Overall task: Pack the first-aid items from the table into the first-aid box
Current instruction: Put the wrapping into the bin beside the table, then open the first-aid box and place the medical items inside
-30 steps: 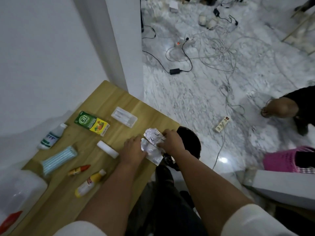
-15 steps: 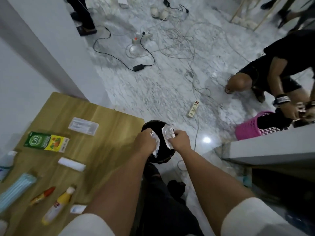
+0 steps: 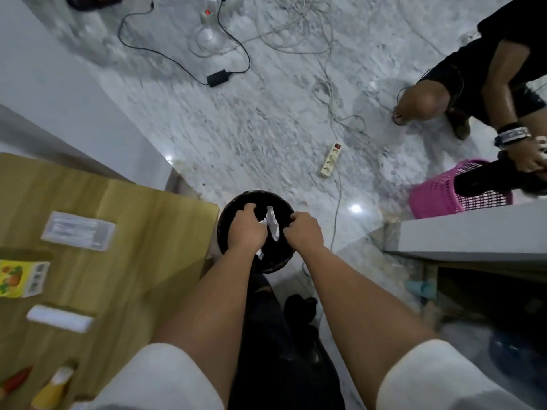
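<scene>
My left hand (image 3: 247,229) and my right hand (image 3: 303,232) hang over a black bin (image 3: 226,216) just off the table's right edge. A crumpled silver-white wrapper (image 3: 273,224) sits between them, touching my left fingers; a white scrap shows under my left palm. Whether my right fingers grip the wrapper is unclear. On the wooden table (image 3: 154,232) lie a clear flat packet (image 3: 78,233), a green-yellow carton (image 3: 20,278), a white roll (image 3: 59,318), a yellow bottle (image 3: 53,389) and a red tube (image 3: 14,383). The first-aid box is out of view.
A person (image 3: 503,69) crouches at the right beside a pink basket (image 3: 438,196). A power strip (image 3: 331,159) and loose cables lie on the marble floor. A grey ledge (image 3: 473,232) stands at my right, and a white wall rises behind the table.
Both hands carried the wrapper off the table and out over the black bin. My view swung right, so the items at the left of the table slid out of frame.
</scene>
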Demonstrator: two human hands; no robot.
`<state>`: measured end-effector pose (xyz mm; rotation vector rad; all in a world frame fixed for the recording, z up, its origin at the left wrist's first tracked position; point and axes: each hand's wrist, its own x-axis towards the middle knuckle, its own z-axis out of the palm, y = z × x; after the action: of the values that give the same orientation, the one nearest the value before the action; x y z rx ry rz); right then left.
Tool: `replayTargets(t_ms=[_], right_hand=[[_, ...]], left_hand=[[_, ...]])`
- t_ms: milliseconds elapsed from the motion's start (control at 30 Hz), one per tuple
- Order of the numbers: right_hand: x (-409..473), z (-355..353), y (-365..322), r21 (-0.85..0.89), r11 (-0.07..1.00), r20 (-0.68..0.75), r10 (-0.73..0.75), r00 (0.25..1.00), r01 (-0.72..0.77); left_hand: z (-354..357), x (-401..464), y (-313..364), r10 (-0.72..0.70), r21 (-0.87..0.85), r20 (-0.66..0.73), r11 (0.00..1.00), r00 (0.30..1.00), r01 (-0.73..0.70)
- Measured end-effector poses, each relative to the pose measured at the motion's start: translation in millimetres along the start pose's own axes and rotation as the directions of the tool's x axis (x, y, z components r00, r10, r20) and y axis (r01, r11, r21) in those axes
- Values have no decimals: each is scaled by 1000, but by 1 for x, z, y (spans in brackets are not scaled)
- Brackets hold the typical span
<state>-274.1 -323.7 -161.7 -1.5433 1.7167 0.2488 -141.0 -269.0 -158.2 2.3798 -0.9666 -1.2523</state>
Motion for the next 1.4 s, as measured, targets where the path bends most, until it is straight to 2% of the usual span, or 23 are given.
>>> replayTargets(t_ms=[200, 300, 433, 567, 667, 767, 900, 1000, 1133, 1200, 1333, 1400], right_hand=[[-17, -16, -13, -85, 992, 19, -87, 996, 89], [-50, -31, -41, -141, 972, -4, -192, 981, 189], [-111, -37, -99, -244, 881, -4, -418, 909, 404], [-173, -14, -158, -302, 754, 58, -596, 801, 583], [-236, 33, -211, -331, 604, 158, -722, 673, 725], [-307, 88, -252, -318, 433, 248, -821, 515, 843], [-394, 161, -280, -274, 221, 403, -857, 320, 936], [-435, 219, -285, -178, 139, 452, -868, 207, 974], [-455, 302, -270, -27, 158, 491, -858, 151, 987], [-454, 337, -255, 34, 161, 491, -862, 124, 986], [-437, 388, -238, 118, 111, 406, -912, 54, 987], [-429, 399, -237, 137, 77, 353, -935, 24, 988]], left_hand=[[-20, -14, 15, 56, 25, -4, 998, 998, -56], [-56, -41, 29, 76, -18, -81, 997, 994, -78], [-131, -97, 17, 99, -22, -231, 994, 968, -106], [-203, -161, -33, 5, -96, -367, 994, 930, -44], [-255, -224, -102, -76, -139, -530, 990, 845, 2], [-288, -290, -175, -235, -250, -613, 963, 754, 98], [-297, -365, -271, -423, -372, -693, 904, 584, 213], [-288, -412, -336, -515, -419, -722, 857, 463, 300], [-257, -447, -417, -576, -427, -756, 795, 311, 432], [-237, -450, -452, -612, -476, -751, 762, 248, 438], [-202, -430, -499, -650, -593, -734, 755, 198, 280], [-193, -416, -505, -636, -606, -762, 767, 124, 211]])
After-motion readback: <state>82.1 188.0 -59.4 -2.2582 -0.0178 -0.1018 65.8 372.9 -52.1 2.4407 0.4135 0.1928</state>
